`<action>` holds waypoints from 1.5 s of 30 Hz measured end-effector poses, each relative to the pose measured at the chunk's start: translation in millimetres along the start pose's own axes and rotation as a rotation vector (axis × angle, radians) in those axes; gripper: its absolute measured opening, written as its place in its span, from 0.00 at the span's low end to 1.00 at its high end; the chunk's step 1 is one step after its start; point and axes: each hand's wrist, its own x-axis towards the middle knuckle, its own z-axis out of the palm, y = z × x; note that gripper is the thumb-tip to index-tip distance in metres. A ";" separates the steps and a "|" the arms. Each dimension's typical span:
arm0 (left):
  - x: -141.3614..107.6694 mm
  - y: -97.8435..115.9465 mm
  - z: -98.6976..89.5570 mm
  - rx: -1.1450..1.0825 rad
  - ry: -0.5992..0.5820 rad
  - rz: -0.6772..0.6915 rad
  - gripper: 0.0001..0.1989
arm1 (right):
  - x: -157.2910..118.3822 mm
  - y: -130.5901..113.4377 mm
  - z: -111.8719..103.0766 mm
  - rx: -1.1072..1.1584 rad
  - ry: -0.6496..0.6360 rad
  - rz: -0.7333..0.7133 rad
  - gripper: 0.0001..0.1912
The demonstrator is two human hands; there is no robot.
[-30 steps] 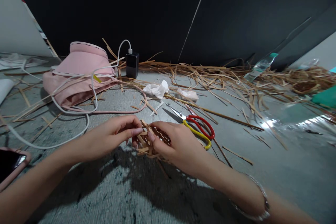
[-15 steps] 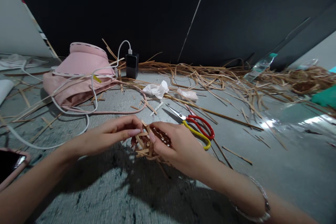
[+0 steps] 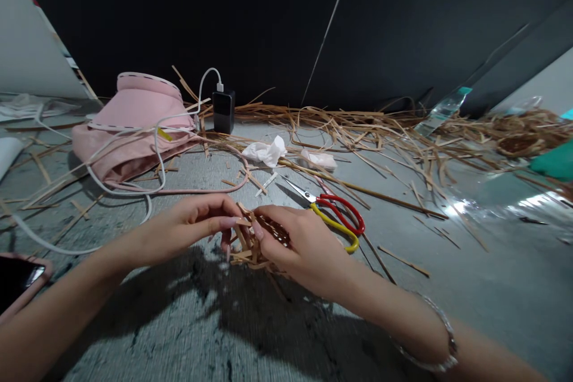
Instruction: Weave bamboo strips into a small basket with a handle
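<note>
Between my hands sits a small, loosely woven lattice of tan plant strips (image 3: 253, 245), low over the grey floor. My left hand (image 3: 192, 227) pinches its left side with the fingertips, and a strip end pokes out near the nails. My right hand (image 3: 295, 245) covers the right part of the lattice and grips it, hiding much of the weave. Just beyond that hand lie red-and-yellow-handled scissors (image 3: 333, 218), blades open and pointing left. A metal bracelet (image 3: 430, 340) circles my right wrist.
A long heap of loose dry strips (image 3: 358, 131) runs across the back. Behind it are pink cloth (image 3: 134, 131), a black power bank (image 3: 224, 110) with white cable (image 3: 120, 188), tissues (image 3: 266, 152), and a plastic bottle (image 3: 443, 110). A phone (image 3: 15, 277) lies far left.
Both hands stay on the lattice, turning it slightly, and its strips shift a little between my fingers. The whole view drifts slightly as my head moves.
</note>
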 end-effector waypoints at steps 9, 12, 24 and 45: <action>1.0 8.3 9.5 0.023 0.118 -0.069 0.11 | 0.1 -1.5 2.5 0.033 0.005 -0.031 0.13; 0.2 9.1 13.6 0.118 0.176 -0.039 0.12 | 0.0 -2.1 1.9 0.042 0.007 -0.034 0.13; 0.2 7.9 8.0 0.056 0.246 -0.198 0.16 | 1.2 -0.5 0.0 0.084 -0.023 -0.054 0.17; -10.8 19.8 13.3 0.505 0.346 -0.206 0.21 | 3.4 2.7 4.3 0.012 -0.013 -0.033 0.15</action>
